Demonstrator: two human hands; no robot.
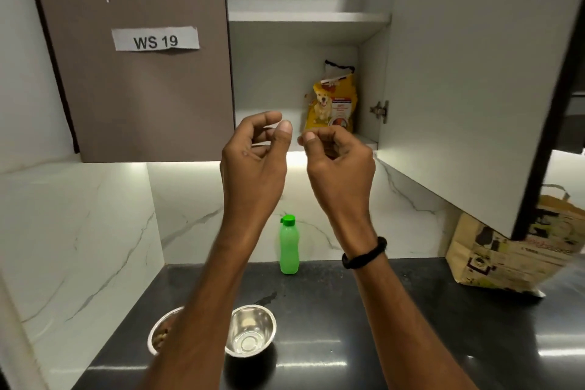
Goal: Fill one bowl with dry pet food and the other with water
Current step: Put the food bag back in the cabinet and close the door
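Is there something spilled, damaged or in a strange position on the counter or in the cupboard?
A small wet-looking smear lies on the dark counter between the green bottle and the right steel bowl. The paper bag at the right leans. The pet food bag stands upright, its top crumpled open.

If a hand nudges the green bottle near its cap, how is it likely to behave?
The green bottle stands upright, tall and slim on a glossy dark counter, so it would probably tip, then roll. It looks like smooth plastic: likely rigid, perhaps slippery. Its fill level cannot be seen.

We read "WS 19" on a paper label [155,39] stuck to the cabinet door [133,79]; print elsewhere is illegible.
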